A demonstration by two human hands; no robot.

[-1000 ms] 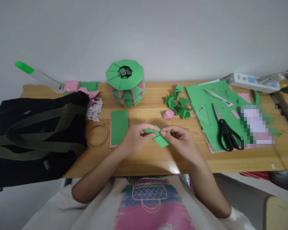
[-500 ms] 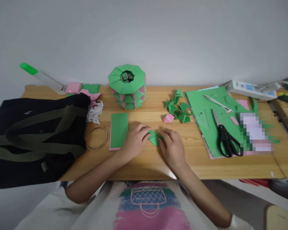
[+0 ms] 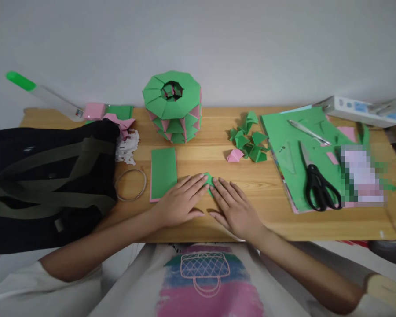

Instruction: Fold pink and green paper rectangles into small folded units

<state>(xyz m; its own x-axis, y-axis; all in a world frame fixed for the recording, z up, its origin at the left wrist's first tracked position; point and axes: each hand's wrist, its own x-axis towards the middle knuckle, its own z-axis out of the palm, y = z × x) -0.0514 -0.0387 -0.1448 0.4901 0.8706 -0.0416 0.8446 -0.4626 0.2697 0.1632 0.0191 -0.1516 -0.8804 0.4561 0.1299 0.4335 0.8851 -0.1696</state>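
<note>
A small green folded paper (image 3: 209,179) lies flat on the wooden table (image 3: 191,231), mostly covered by my fingertips. My left hand (image 3: 181,200) rests open, fingers stretched out, its fingertips pressing on the paper's left side. From the right, my right hand (image 3: 236,204) lies flat and open too, fingertips on the paper's other side. Just left of the hands is a stack of rectangular green and pink paper (image 3: 163,171). Beyond it stands a tiered green and pink paper structure (image 3: 173,108) with a hole in its top.
Several green folded pieces (image 3: 251,138) and a pink folded piece (image 3: 235,155) sit behind my right hand. At right, black-handled scissors (image 3: 320,187) and a pen (image 3: 308,132) lie on green sheets (image 3: 284,132). A dark bag (image 3: 53,185) and a ring-shaped band (image 3: 131,185) are at left.
My fingers have gone from curled around the green paper to stretched flat upon it. The paper looks smaller, more of it covered. The view has shifted slightly.
</note>
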